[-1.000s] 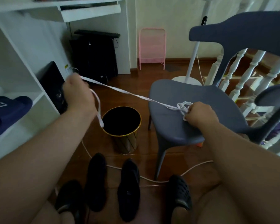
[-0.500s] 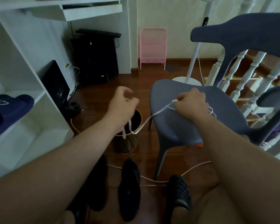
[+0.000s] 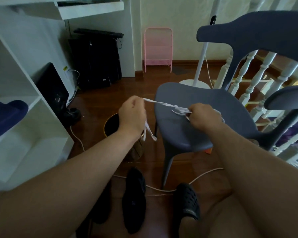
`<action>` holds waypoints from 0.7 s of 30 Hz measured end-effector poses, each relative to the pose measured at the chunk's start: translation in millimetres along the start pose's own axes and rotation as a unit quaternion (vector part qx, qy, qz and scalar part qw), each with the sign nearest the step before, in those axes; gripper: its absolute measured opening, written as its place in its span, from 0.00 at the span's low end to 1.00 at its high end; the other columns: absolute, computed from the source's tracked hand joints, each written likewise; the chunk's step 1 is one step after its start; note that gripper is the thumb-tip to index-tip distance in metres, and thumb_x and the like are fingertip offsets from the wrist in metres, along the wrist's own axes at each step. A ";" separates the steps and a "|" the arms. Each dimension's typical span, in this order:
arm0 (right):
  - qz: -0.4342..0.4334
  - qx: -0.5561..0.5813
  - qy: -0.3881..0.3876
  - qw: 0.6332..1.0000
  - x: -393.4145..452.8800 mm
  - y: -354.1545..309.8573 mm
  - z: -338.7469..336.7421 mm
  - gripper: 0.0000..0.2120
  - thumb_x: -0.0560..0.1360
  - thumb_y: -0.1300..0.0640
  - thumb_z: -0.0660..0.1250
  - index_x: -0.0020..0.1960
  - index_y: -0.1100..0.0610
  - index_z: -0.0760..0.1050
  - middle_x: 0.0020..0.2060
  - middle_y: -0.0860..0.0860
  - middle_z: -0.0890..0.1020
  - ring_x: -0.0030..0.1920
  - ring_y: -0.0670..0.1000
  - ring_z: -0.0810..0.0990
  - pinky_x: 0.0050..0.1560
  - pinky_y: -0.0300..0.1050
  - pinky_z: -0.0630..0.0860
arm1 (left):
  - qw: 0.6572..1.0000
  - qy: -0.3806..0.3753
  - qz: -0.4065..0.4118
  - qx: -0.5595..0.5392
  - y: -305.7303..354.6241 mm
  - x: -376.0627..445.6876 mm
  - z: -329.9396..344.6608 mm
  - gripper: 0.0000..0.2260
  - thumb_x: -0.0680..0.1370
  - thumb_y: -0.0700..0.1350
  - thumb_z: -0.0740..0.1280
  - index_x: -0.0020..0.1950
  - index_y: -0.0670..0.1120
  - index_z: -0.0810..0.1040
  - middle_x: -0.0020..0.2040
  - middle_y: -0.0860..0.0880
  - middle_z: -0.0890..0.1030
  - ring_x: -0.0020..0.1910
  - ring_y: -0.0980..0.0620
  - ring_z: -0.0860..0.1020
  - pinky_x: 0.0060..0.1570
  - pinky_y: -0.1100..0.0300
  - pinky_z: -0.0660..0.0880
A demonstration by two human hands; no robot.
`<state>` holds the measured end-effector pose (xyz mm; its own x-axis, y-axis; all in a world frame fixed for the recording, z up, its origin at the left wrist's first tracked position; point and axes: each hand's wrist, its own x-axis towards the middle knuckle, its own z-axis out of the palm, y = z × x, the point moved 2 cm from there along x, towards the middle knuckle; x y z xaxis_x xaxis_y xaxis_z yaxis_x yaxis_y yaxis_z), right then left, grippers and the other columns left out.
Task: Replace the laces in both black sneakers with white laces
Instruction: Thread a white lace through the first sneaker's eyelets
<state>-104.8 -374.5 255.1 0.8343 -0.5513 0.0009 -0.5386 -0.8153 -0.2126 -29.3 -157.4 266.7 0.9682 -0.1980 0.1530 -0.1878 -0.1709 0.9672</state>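
At your feet, a black sneaker [image 3: 134, 200] lies on the wooden floor [image 3: 96, 107], a second one mostly hidden under your left forearm. Above it, your left hand [image 3: 132, 115] curls its fingers around a white lace [image 3: 159, 103], two loose ends dangling below the fist. Your right hand [image 3: 204, 116] grips the bunched rest of the lace over the seat of the grey chair [image 3: 196, 100]. A gold-rimmed bin [image 3: 110, 125] stands beyond your left wrist.

You won't find any readable text here. The dark blue slipper [image 3: 6, 115] on the left shelf carries a small white emblem, and a yellow-topped sticker [image 3: 66, 69] sits far left, but both are too small to read.
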 end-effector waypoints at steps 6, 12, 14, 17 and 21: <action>0.074 0.046 0.025 0.996 8.5 14.0 0.4 0.09 0.81 0.53 0.65 0.56 0.55 0.80 0.51 0.57 0.82 0.51 0.62 0.80 0.56 0.62 0.80 | 0.999 0.024 0.025 -0.028 0.8 -1.9 -42.7 0.19 0.83 0.40 0.57 0.33 0.50 0.58 0.27 0.57 0.60 0.28 0.57 0.59 0.33 0.57 0.58; 0.140 0.072 -0.003 0.988 11.7 29.5 2.0 0.05 0.80 0.58 0.64 0.51 0.60 0.76 0.51 0.61 0.81 0.46 0.62 0.77 0.50 0.55 0.77 | 0.994 -0.001 0.082 -0.075 11.3 -6.9 -60.4 0.19 0.82 0.37 0.57 0.32 0.48 0.60 0.29 0.54 0.61 0.30 0.54 0.60 0.31 0.60 0.60; 0.081 0.089 0.006 0.993 9.7 12.9 -5.8 0.11 0.80 0.56 0.66 0.61 0.55 0.80 0.57 0.56 0.82 0.54 0.60 0.80 0.57 0.56 0.79 | 0.994 -0.025 0.090 -0.055 19.5 -9.9 -60.7 0.20 0.81 0.37 0.58 0.30 0.49 0.62 0.28 0.54 0.62 0.30 0.54 0.62 0.32 0.59 0.61; -0.103 0.227 -0.071 0.966 -14.4 -48.6 -17.7 0.24 0.78 0.63 0.67 0.72 0.47 0.75 0.62 0.48 0.79 0.60 0.51 0.79 0.58 0.48 0.80 | 0.995 -0.055 0.064 -0.051 31.1 -12.2 -58.7 0.21 0.80 0.39 0.61 0.28 0.52 0.67 0.29 0.51 0.65 0.31 0.52 0.64 0.34 0.54 0.63; -0.215 0.415 -0.204 0.860 -50.5 -123.5 -11.3 0.16 0.78 0.64 0.70 0.62 0.48 0.81 0.55 0.45 0.85 0.56 0.44 0.83 0.57 0.40 0.79 | 0.991 -0.124 0.015 0.055 35.9 -7.4 -61.5 0.16 0.80 0.46 0.64 0.31 0.50 0.76 0.31 0.50 0.71 0.34 0.51 0.70 0.37 0.55 0.67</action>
<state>-81.8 -247.9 292.4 0.9984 0.0158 -0.0536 -0.0417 -0.4271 -0.9032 -33.0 -102.7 312.8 0.8939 -0.4339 0.1130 -0.2459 -0.2636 0.9328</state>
